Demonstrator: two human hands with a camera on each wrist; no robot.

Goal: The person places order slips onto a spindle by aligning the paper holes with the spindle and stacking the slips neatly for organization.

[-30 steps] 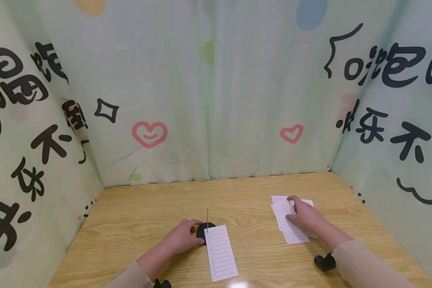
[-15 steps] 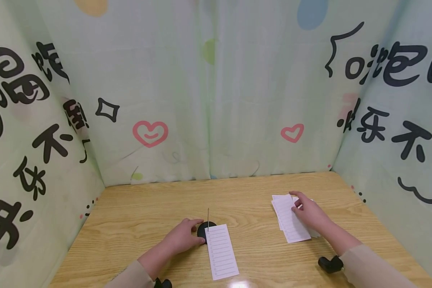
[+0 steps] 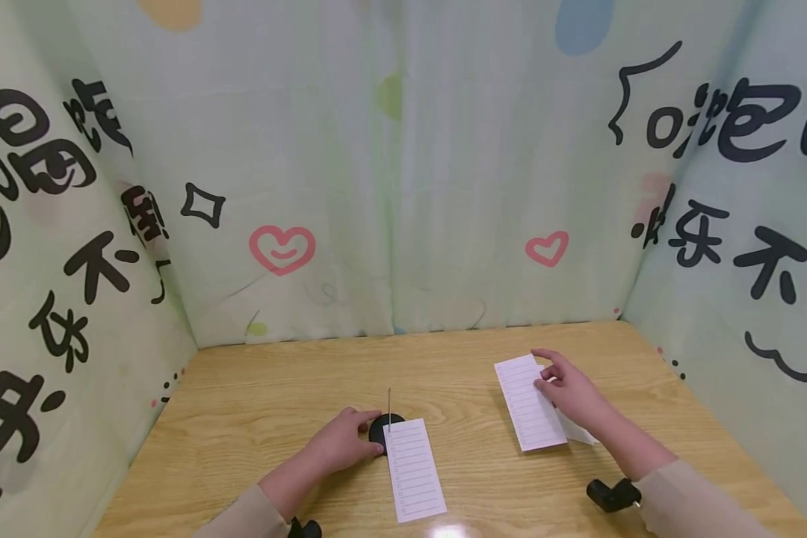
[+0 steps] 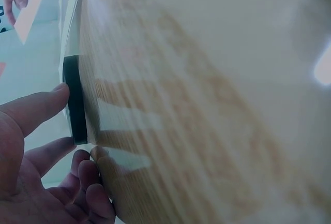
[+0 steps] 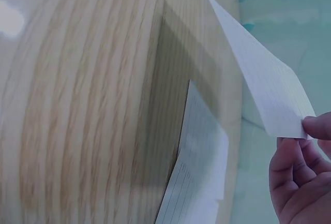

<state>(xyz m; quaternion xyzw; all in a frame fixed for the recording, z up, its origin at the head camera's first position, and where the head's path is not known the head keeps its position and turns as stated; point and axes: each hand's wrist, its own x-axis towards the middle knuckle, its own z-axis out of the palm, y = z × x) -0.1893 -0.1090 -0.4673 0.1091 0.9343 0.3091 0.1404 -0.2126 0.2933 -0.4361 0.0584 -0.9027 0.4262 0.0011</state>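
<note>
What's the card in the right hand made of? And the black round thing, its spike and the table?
Card: probably paper, matte white; it's thin with printed lines.
Black base: perhaps plastic or painted metal; its plain, even darkness leaves that open.
Spike: probably metal, being thin and straight; finish too small to tell.
Table: wood or wood-look, shiny; grain shows and it reflects light.

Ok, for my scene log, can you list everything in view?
Table: one, light wood, foreground
Cloth walls: three, pale green, behind and beside table
Spike stand: one, mostly black, on table
Lined slip: one, white, overlapping stand
Held slip: one, white, raised, right
Loose slips: at least two, white, below held slip
Sleeves: two, beige, bottom of head view
Wrist cameras: two, black, beside sleeves
Left hand: one, bare, pinching stand
Right hand: one, bare, pinching held slip
</note>
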